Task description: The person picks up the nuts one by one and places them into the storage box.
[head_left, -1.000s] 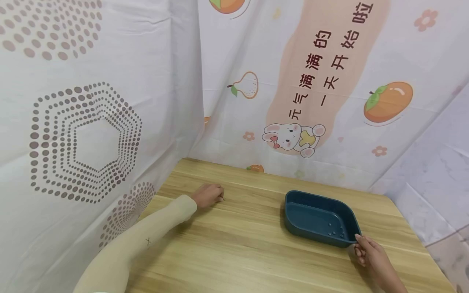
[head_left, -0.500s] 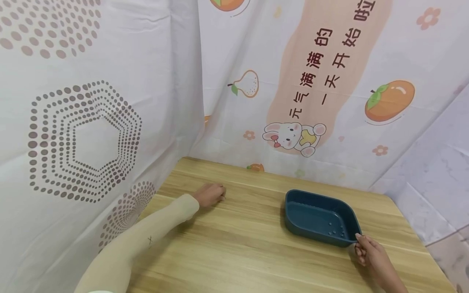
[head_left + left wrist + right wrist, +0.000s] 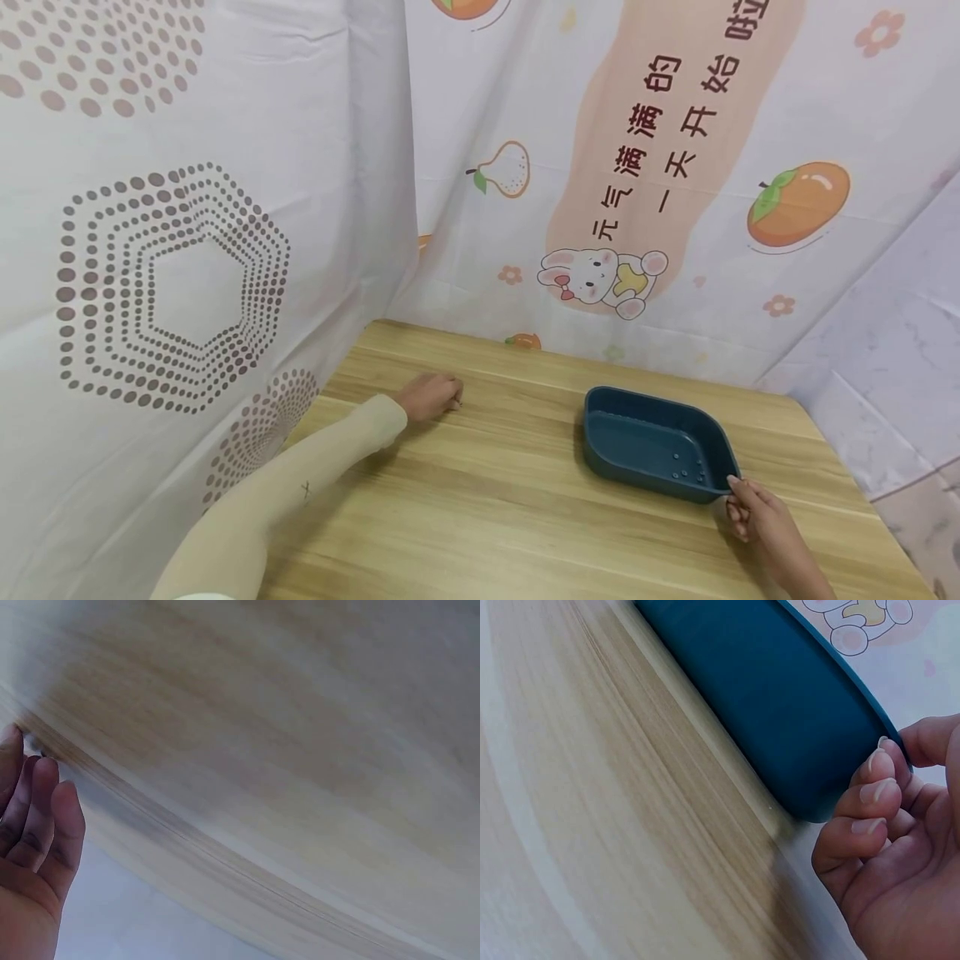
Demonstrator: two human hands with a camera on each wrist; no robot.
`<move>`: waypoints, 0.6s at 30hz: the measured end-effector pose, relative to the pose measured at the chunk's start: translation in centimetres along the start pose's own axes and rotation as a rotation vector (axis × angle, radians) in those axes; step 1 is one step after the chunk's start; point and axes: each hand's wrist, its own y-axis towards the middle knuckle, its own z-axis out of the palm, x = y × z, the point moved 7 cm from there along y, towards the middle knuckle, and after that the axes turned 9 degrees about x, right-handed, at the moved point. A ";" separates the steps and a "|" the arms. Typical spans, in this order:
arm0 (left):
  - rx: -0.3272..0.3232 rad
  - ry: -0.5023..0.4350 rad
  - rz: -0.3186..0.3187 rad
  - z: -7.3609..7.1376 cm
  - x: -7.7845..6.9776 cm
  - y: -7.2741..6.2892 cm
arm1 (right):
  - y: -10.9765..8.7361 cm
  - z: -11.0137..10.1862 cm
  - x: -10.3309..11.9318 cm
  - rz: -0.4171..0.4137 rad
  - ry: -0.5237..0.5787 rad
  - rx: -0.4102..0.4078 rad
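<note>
A dark teal plastic box point(image 3: 637, 475) with rounded corners stands upright on the wooden table, right of centre. My right hand point(image 3: 763, 521) pinches its near right corner, thumb over the rim and fingers beneath it, as the right wrist view shows at the box wall point(image 3: 780, 705). Several small ring-like pieces point(image 3: 676, 475) lie on the box floor toward that corner. Far left, my left hand point(image 3: 429, 397) is down at the tabletop with its fingers bent. A small dark piece point(image 3: 31, 742) shows at its fingertips in the left wrist view, mostly hidden by them.
The light wooden table point(image 3: 487, 500) reaches back to a white printed curtain point(image 3: 480, 275) with fruit and a rabbit. A dotted curtain point(image 3: 202, 292) hangs close along the left side, beside the left arm. Another pale curtain point(image 3: 892, 392) borders the right.
My left hand has shifted very slightly right and up at the tabletop. The right hand keeps its hold on the box, which stays in place.
</note>
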 end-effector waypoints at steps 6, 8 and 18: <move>0.019 0.041 -0.016 0.0 -0.1 0.4 | -0.1 0.0 -0.1 0.020 -0.014 -0.012; 0.015 0.045 -0.009 0.1 -0.1 0.6 | -0.1 0.0 -0.1 0.024 -0.016 -0.014; 0.010 0.119 -0.004 0.1 -0.5 0.8 | -0.1 0.1 0.0 0.028 -0.016 0.002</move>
